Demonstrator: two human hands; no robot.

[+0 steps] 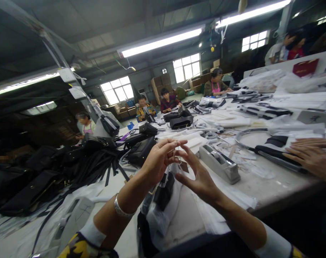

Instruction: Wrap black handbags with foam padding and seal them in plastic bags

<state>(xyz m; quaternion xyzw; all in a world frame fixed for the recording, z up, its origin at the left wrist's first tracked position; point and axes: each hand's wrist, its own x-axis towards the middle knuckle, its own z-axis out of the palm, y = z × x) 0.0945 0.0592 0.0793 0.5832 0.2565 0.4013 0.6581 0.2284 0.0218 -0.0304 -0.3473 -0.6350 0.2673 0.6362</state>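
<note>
Apparently thread-thin, a pale loop (180, 159) hangs in mid-air, pinched in my left hand (159, 157); my right hand (199, 176) is close, thumb spread, its grip unclear. It looks light, flexible, easily dropped, best held at its top. Beyond, a black bag (141, 151) and tape dispenser (219, 165) sit on the tabletop (185, 224).

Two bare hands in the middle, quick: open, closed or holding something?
Left hand: fingertips closed, apparently on a thin strand.
Right hand: thumb apart, fingertips close to the left hand's; whether it grips anything cannot be told.

Bent-fingered left hand (157, 158) beside right hand (199, 175)
</note>
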